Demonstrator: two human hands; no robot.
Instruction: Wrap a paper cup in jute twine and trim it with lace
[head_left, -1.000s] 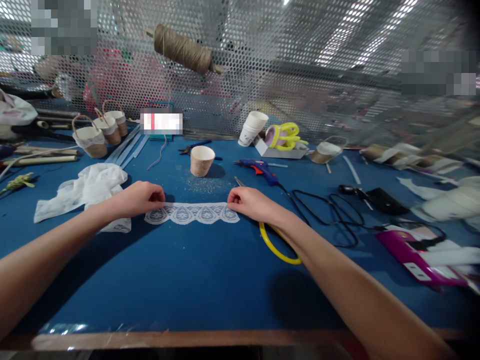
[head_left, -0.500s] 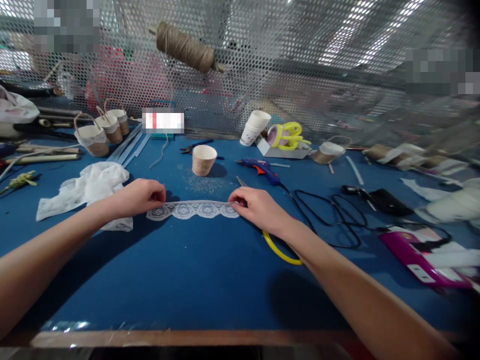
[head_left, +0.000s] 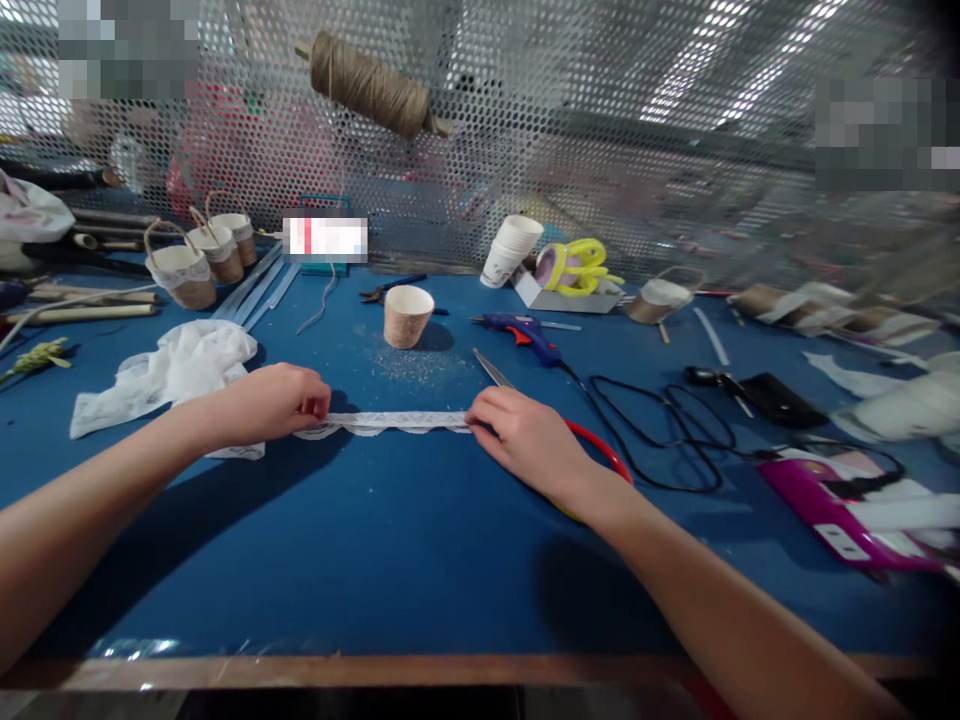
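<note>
A strip of white lace [head_left: 397, 421] stretches between my two hands, its upper part folded over into a narrow band with the scalloped edge peeking out below. My left hand [head_left: 289, 400] pinches the left end, and my right hand [head_left: 517, 430] pinches the right end. Under the right hand and wrist lie scissors [head_left: 596, 440] with red and yellow handles, their blades pointing up and left. Beyond the lace a small brown-wrapped cup [head_left: 408, 318] stands upright. A heap of white lace [head_left: 184, 362] rests behind my left forearm.
A blue glue gun [head_left: 521, 335] lies right of the cup, its black cord [head_left: 660, 430] looping toward a magenta power strip [head_left: 840, 520]. Pliers [head_left: 397, 288] lie behind the cup. Small handled baskets [head_left: 184, 278] stand at back left, stacked paper cups [head_left: 510, 250] at the back. Twine [head_left: 367, 85] hangs on the mesh.
The lace was lying flat with its pattern showing; now its upper edge is folded over. My right hand has shifted slightly right and down, and more of the scissors shows.
</note>
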